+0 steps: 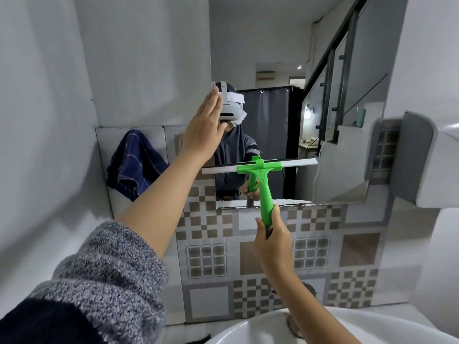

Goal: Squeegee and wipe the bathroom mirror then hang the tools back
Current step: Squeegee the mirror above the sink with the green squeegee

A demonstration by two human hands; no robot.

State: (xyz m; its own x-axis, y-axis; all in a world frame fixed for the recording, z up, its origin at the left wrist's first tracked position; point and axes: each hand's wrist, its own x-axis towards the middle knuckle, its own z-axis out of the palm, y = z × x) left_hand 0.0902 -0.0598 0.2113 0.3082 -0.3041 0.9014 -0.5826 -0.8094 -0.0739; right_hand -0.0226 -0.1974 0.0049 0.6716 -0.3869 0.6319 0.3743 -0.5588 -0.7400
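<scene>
The mirror [273, 45] hangs on the wall straight ahead, above patterned tiles. My right hand [272, 240] grips the lower end of a green squeegee [264, 184]. Its white blade lies flat and level across the lower part of the glass. My left hand [205, 130] is raised with the fingers together and stretched out flat, its palm against the mirror's left edge. It holds nothing. A dark blue checked cloth [135, 162] hangs on the wall to the left of the mirror.
A white basin [248, 331] with a tap sits below, near my right forearm. A white box-shaped fixture [427, 160] juts out from the wall at the right. The mirror reflects a person with a headset, a dark curtain and a staircase.
</scene>
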